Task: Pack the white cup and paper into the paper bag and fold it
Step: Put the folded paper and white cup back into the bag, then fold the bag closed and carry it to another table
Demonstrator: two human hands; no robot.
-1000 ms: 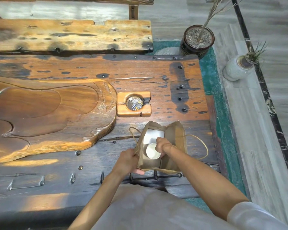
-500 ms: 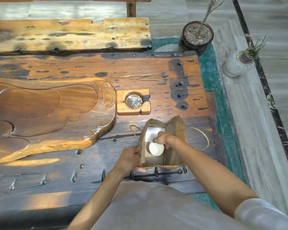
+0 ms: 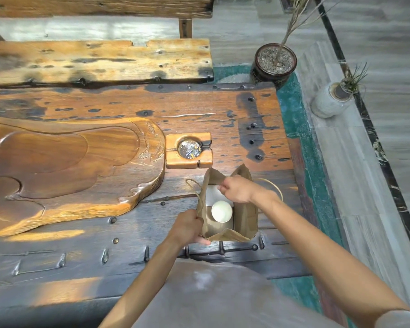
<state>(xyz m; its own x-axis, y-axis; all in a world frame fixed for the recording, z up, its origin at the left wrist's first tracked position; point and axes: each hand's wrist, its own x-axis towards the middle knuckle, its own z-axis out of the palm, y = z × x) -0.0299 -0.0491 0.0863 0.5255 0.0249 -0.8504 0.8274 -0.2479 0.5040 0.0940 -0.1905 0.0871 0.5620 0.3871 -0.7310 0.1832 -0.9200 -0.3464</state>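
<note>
2 bare forearms, pale sleeve edge (image 3: 402, 319) at right upper arm — light grey garment (image 3: 213, 294) over the lap

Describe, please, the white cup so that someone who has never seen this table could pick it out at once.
Start at the long dark wooden table and find the open brown paper bag near its right end, just in front of the square wooden ashtray. Look down into the bag: the white cup stands inside, seen as a plain round disc. The white paper behind it is flat and rectangular.
</note>
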